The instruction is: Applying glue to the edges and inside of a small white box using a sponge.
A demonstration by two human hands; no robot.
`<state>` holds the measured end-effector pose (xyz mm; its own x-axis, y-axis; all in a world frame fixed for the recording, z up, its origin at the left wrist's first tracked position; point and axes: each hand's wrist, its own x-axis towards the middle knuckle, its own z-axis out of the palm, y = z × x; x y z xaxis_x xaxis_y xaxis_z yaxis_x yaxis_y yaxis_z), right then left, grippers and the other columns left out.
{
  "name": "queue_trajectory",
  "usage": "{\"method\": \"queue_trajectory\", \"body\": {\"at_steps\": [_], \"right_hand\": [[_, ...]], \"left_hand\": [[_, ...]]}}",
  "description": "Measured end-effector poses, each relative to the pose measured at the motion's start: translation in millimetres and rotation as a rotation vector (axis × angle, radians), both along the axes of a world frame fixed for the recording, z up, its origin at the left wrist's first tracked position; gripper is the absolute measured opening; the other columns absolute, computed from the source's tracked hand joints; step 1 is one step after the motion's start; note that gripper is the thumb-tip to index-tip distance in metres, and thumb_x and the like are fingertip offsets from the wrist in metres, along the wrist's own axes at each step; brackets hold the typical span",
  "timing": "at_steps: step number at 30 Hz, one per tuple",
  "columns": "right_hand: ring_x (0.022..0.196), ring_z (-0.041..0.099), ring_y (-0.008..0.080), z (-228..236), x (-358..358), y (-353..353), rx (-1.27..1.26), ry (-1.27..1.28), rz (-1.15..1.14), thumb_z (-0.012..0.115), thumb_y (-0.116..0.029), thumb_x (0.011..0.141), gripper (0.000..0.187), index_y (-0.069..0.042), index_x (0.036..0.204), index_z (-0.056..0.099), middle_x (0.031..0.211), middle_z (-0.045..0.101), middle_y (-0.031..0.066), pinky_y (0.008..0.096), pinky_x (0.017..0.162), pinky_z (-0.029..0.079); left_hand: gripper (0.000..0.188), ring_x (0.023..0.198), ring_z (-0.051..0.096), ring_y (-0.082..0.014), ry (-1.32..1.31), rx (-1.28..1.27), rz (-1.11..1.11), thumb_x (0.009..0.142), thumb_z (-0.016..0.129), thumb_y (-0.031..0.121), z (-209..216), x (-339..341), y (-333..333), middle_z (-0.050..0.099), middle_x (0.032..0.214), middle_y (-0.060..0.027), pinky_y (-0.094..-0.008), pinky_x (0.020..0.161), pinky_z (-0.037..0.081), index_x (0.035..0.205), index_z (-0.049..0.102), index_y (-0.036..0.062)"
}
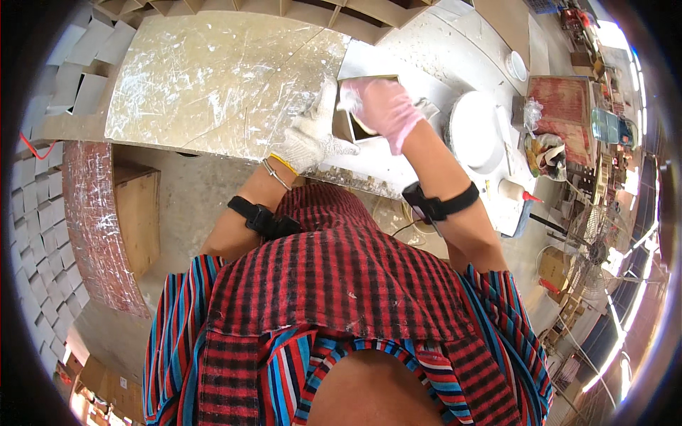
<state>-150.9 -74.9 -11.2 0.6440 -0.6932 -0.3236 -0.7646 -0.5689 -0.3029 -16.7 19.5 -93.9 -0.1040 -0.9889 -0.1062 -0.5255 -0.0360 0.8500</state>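
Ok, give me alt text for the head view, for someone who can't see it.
Two gloved hands work on a small open box on a scratched workbench: the white-gloved left hand steadies it, the pink-gloved right hand reaches inside.

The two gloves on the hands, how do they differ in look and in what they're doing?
The left hand wears a white knitted glove; the right hand wears a thin pink one. The left hand steadies the small open box from outside, fingers spread, while the right hand is curled and reaches into its opening. Both hands touch that same box on the workbench.
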Motion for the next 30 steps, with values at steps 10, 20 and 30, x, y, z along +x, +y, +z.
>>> {"method": "queue_trajectory", "body": {"at_steps": [10, 20, 30], "right_hand": [[0.095, 0.062, 0.0296, -16.2, 11.4, -20.0, -0.306, -0.140, -0.217, 0.062, -0.020, 0.077, 0.038, -0.016, 0.114, 0.060, 0.105, 0.064, 0.0117, 0.0377, 0.081, 0.049], [0.092, 0.062, 0.0313, -5.1, 5.5, -34.9, -0.209, 0.014, -0.085, 0.062, -0.023, 0.078, 0.034, -0.020, 0.111, 0.062, 0.103, 0.065, 0.0108, 0.0373, 0.080, 0.049], [0.091, 0.063, 0.0305, 7.7, -9.6, -51.0, -0.160, 0.177, -0.057, 0.054, -0.010, 0.078, 0.039, -0.016, 0.116, 0.060, 0.098, 0.066, 0.0145, 0.0383, 0.078, 0.049]], "left_hand": [[0.119, 0.131, 0.033, -0.0345, -0.116, -0.024, 0.011, 0.062, 0.076, 0.051, 21.4, 6.4, 4.6, 0.030, 0.142, -0.0243, -0.0370, 0.106, 0.029, 0.144, 0.006, 0.0013], [0.078, 0.129, 0.037, -0.0337, 0.008, 0.109, 0.101, 0.086, 0.052, 0.051, 13.8, 7.5, -13.3, 0.036, 0.140, -0.0210, -0.0366, 0.104, 0.031, 0.143, 0.023, 0.0051], [0.076, 0.130, 0.034, -0.0326, 0.095, 0.094, 0.141, 0.085, 0.056, 0.045, 15.2, 4.8, -13.0, 0.036, 0.140, -0.0220, -0.0351, 0.106, 0.028, 0.141, 0.026, 0.0025]]}}
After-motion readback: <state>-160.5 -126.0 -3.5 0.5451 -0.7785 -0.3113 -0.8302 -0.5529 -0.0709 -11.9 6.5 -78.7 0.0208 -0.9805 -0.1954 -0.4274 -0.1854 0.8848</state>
